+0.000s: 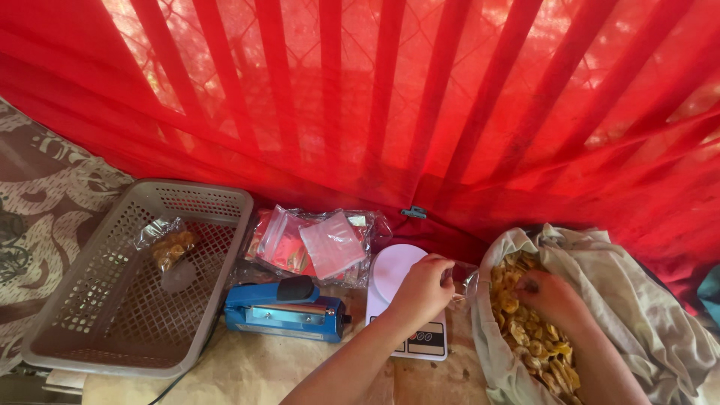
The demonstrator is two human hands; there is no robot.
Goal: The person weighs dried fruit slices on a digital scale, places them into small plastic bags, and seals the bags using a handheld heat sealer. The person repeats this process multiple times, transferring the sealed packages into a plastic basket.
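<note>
Head cam: left hand [421, 289] pinches clear bag [466, 279] over scale [405, 300]; right hand [551, 298] grabs chips [525, 330] beside.

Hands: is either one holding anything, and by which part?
The left hand pinches a clear bag by its rim. The right hand is in the chips; any hold there cannot be told.

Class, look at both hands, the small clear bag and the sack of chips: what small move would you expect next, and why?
Probably the right hand lifts some yellow chips across into the clear bag. That hand is already down in the cloth sack among the chips, while the left hand holds the bag just beside the sack, over the white scale. The bag looks empty.
</note>
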